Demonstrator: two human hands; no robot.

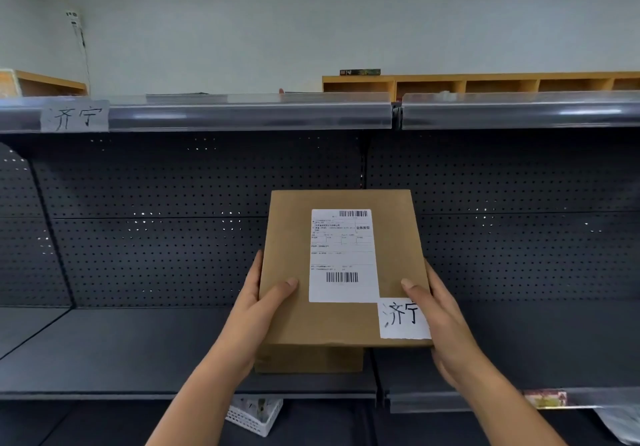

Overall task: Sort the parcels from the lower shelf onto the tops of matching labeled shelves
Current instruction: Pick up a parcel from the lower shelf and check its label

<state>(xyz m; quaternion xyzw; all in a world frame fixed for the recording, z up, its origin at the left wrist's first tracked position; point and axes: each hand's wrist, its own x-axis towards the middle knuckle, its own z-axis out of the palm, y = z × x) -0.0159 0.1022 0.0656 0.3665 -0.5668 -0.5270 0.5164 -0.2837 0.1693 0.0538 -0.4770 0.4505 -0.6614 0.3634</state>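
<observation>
Perforated metal shelving (pixel 173 237), flat cardboard parcel (pixel 291 321) held

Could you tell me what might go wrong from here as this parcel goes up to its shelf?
The shelf tag reading 济宁 sits far to the left, so the parcel could land on the wrong section. The left hand and right hand grip only its lower edges, so it may tip. Lifting might also disturb the box beneath.
</observation>
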